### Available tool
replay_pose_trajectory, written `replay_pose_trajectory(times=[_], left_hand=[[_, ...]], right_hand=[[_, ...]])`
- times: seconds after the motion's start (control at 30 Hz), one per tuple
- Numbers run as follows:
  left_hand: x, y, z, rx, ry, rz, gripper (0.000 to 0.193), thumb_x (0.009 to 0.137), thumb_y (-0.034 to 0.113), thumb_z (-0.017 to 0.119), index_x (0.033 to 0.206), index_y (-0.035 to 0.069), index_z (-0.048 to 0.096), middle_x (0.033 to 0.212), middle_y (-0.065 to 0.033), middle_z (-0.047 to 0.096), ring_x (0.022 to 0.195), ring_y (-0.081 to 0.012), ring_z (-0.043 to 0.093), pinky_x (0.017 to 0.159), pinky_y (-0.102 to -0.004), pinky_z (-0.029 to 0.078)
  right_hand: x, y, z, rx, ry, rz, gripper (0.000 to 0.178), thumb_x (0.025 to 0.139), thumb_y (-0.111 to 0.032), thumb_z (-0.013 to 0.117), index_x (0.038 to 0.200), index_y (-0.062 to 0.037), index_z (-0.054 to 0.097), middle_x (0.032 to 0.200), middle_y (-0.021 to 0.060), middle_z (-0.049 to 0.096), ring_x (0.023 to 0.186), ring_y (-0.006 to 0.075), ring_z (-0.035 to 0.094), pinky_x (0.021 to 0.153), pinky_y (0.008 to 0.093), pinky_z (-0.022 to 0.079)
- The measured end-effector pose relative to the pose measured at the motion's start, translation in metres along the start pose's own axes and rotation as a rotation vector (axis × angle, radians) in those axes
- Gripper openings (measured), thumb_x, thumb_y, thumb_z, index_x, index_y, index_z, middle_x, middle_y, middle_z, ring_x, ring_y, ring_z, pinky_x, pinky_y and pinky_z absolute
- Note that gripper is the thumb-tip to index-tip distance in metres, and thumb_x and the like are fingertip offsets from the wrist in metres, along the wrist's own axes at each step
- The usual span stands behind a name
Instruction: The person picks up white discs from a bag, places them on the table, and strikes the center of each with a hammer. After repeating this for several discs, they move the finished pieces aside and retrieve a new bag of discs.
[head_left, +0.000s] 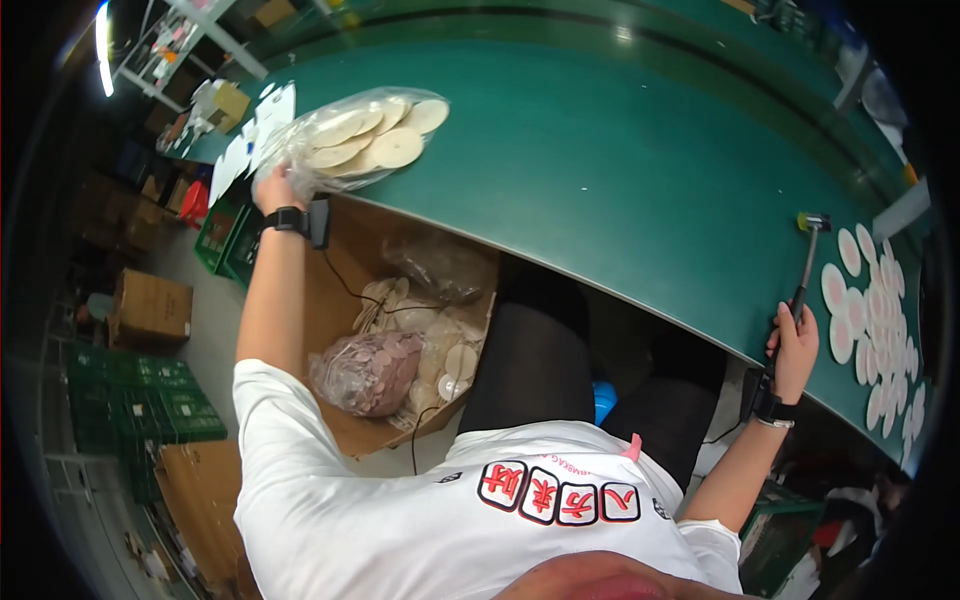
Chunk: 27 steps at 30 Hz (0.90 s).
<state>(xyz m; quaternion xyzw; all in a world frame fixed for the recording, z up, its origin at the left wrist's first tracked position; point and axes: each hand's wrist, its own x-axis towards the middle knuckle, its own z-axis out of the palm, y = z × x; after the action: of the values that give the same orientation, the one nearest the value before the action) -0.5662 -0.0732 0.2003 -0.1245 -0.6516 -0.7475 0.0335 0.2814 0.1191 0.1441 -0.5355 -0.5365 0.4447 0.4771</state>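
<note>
At the table's left, my left hand (275, 190) is closed on the gathered end of a clear plastic bag (300, 175). Several flat, cream-coloured round discs (398, 147) lie inside the bag, which rests on the green table. Over by the right front edge, my right hand (795, 345) grips the dark handle of a small mallet (810, 250). Its metal shaft points away from me, and its short head looks black and yellowish. Right of the mallet, many pale discs with pinkish centres (870, 310) are spread over the tabletop.
A large cardboard box (345, 430) below the table's left edge holds a clear bag of brownish-pink discs (372, 372) and loose pale discs. White paper sheets (270, 115) lie behind the bag. Green crates (150, 400) and a carton (152, 305) stand on the floor at left.
</note>
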Motion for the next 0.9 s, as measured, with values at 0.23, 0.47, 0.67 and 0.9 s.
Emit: replay_pose_trajectory(times=[0.23,0.47,0.67,0.9], left_hand=[[0.004,0.032,0.102,0.732,-0.158,0.367,0.033,0.084,0.015,0.071,0.11,-0.007,0.072,0.084,-0.0086,0.068,0.078,-0.021,0.063,0.073,-0.0348,0.051],[-0.033,0.001,0.215,0.302,-0.686,0.087,0.044,0.089,0.012,0.066,0.131,-0.002,0.068,0.108,-0.0069,0.069,0.094,-0.0176,0.06,0.082,-0.0305,0.048],[-0.058,0.016,0.267,0.13,-0.842,-0.125,0.058,0.091,0.01,0.064,0.147,0.0,0.055,0.121,-0.0077,0.066,0.109,-0.0175,0.059,0.096,-0.0305,0.046],[-0.164,0.06,0.302,0.337,-1.276,-0.054,0.049,0.104,0.02,0.059,0.15,0.003,0.052,0.143,-0.0121,0.061,0.13,-0.0207,0.057,0.11,-0.0314,0.042]], right_hand=[[0.012,-0.016,-0.01,-0.041,0.044,-0.014,0.025,0.101,-0.02,0.068,0.114,-0.001,0.061,0.08,-0.0015,0.058,0.052,0.0028,0.049,0.044,0.019,0.036],[0.024,-0.023,-0.002,-0.052,0.064,0.0,0.028,0.099,-0.019,0.069,0.117,0.0015,0.059,0.08,-0.0004,0.059,0.053,0.0036,0.05,0.044,0.0202,0.037],[0.027,-0.037,0.025,0.026,0.027,-0.035,0.024,0.1,-0.019,0.068,0.113,-0.001,0.06,0.079,-0.0008,0.059,0.052,0.0034,0.05,0.043,0.0201,0.037],[0.015,-0.026,0.003,-0.01,0.068,0.013,0.027,0.099,-0.02,0.069,0.115,0.0006,0.061,0.079,-0.0006,0.059,0.051,0.0033,0.049,0.043,0.02,0.036]])
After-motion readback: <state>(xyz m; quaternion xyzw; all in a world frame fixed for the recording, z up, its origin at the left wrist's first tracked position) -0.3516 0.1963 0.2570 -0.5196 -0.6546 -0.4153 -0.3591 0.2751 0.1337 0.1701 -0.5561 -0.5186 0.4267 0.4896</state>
